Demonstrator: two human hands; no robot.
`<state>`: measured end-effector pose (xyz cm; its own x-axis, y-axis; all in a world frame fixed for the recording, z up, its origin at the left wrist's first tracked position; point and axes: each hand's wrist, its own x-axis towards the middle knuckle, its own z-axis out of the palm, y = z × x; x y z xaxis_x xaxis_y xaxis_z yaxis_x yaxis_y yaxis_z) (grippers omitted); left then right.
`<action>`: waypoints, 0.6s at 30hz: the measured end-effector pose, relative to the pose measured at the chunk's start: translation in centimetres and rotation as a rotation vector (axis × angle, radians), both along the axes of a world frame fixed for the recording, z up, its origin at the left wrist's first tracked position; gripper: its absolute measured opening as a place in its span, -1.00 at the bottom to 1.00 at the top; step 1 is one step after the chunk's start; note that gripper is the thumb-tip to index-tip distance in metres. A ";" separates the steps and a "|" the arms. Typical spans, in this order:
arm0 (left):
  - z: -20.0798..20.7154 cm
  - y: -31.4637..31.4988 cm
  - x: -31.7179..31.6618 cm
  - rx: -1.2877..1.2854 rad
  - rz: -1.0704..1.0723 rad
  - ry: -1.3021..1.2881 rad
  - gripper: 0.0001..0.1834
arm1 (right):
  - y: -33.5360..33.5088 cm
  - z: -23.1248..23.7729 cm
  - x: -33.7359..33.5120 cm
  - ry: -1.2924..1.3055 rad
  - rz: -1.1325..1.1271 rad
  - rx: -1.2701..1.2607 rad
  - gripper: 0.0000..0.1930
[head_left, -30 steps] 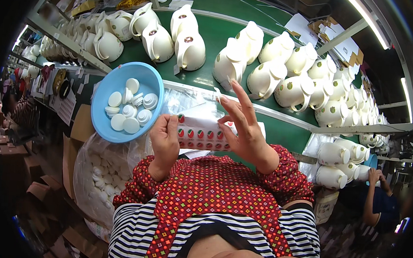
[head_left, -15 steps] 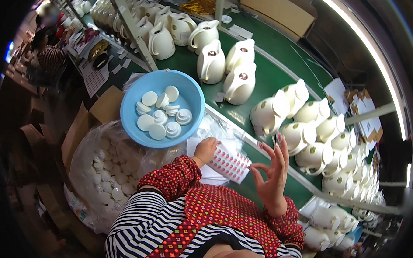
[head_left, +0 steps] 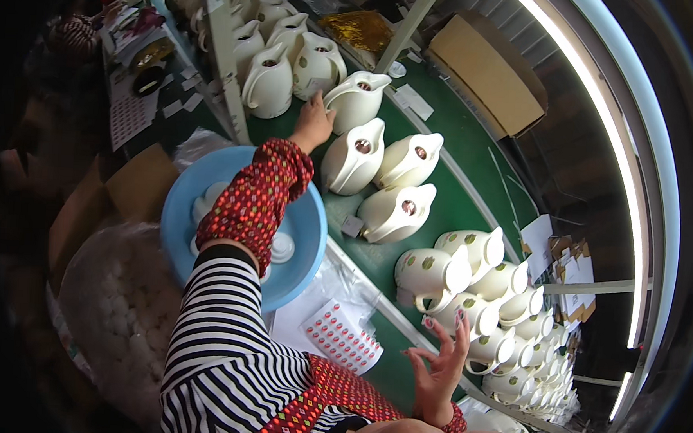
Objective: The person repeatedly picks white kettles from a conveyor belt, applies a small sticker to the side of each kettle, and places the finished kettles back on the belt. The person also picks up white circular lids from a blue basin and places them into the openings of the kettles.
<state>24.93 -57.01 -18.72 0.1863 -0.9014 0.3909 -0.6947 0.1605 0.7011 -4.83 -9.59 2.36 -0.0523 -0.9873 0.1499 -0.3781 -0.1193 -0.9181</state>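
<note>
My left hand (head_left: 314, 125) reaches across the blue basin (head_left: 310, 269) to a cream jug (head_left: 358, 103) on the green bench, its fingers closed at the jug's handle side. White round lids (head_left: 282, 248) lie in the basin, partly hidden by my sleeve. My right hand (head_left: 439, 372) is raised in front of me, thumb and forefinger pinched together and the other fingers spread. Anything in that pinch is too small to make out. Close by lies a sheet of red oval stickers (head_left: 343, 336), with neither hand on it, over white paper (head_left: 286, 323).
Several cream jugs (head_left: 397, 213) stand nearby, and more crowd the right (head_left: 512, 343). A metal post (head_left: 220, 61) rises at the left of the bench. A clear bag of white lids (head_left: 122, 314) sits lower left. An open cardboard box (head_left: 487, 71) lies at the back.
My left hand has let go of the sticker sheet and moved forward to the jug. The right hand has come away from the sheet's edge, still pinched. The whole view has shifted.
</note>
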 end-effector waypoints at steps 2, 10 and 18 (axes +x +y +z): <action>-0.6 -4.5 -1.1 0.105 -0.019 -0.008 -0.23 | -0.6 -0.1 -0.1 0.053 -0.040 0.033 0.03; -1.3 -10.0 -3.3 0.250 -0.256 0.117 -0.48 | -2.4 -0.4 0.1 0.019 -0.122 0.127 0.03; 12.3 -2.2 -1.6 0.104 -0.552 0.567 -0.77 | -1.8 0.8 0.6 -0.016 -0.056 0.017 -0.01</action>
